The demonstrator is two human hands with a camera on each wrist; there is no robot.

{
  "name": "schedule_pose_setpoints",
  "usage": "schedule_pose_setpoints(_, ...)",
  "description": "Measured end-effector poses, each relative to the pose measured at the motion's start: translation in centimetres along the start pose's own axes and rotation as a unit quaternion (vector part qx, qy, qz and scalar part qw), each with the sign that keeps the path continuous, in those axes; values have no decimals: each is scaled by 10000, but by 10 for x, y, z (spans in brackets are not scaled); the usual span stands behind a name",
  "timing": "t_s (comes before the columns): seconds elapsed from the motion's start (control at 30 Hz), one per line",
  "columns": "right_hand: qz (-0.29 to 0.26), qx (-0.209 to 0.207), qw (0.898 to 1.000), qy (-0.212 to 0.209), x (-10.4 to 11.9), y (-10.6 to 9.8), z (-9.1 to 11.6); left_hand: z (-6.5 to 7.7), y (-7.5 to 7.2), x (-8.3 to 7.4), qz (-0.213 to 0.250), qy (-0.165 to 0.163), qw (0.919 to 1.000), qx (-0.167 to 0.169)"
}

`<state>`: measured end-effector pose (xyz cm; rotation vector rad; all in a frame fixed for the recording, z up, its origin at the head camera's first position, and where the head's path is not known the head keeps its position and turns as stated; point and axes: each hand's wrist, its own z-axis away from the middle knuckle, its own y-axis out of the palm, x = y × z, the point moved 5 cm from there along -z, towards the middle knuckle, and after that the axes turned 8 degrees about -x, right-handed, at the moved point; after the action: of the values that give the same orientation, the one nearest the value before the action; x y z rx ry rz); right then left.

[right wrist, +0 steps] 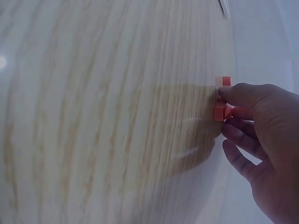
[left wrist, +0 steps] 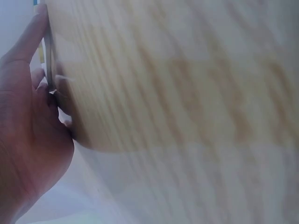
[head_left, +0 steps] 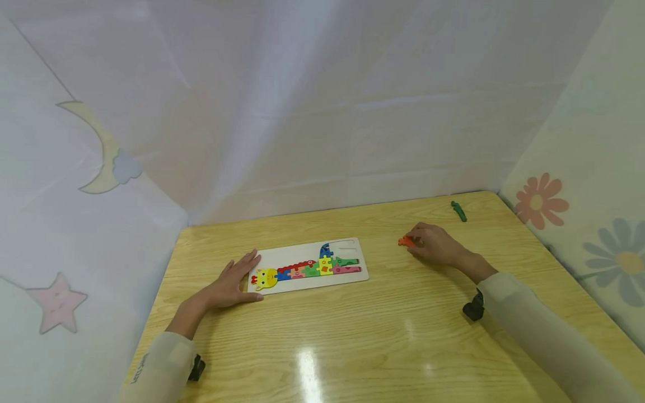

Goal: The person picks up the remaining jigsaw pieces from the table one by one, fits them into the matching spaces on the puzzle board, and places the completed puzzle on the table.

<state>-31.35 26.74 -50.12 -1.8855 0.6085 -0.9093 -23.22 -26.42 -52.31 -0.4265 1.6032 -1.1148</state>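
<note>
On the table lies a white puzzle board (head_left: 297,286) with a giraffe picture of coloured pieces, its yellow head (head_left: 266,278) at the left end. At the board's upper right, beside a blue piece (head_left: 325,250), two outlined stretches show bare white. My left hand (head_left: 229,286) spans the board's left end, fingers at the far corner and the thumb straight along the near edge. To the right of the board, my right hand (head_left: 434,244) pinches an orange puzzle piece (head_left: 405,241) between thumb and fingers. The right wrist view shows this orange piece (right wrist: 218,112) close at the tabletop.
A dark green piece (head_left: 458,211) lies near the table's back right corner. White cloth (head_left: 302,112) hangs behind the wooden table (head_left: 353,341), and printed side walls stand at left and right.
</note>
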Motion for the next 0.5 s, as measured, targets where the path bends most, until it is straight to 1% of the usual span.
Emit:
schedule_pose_setpoints(0.3,-66,49,9999,91,1,-2,1,3,-6,-7,-171,-50,9998,73)
schedule_pose_setpoints(0.5,-90,52,9999,124,3,-5,0,3,-9,-10,-177,-37,9998,65)
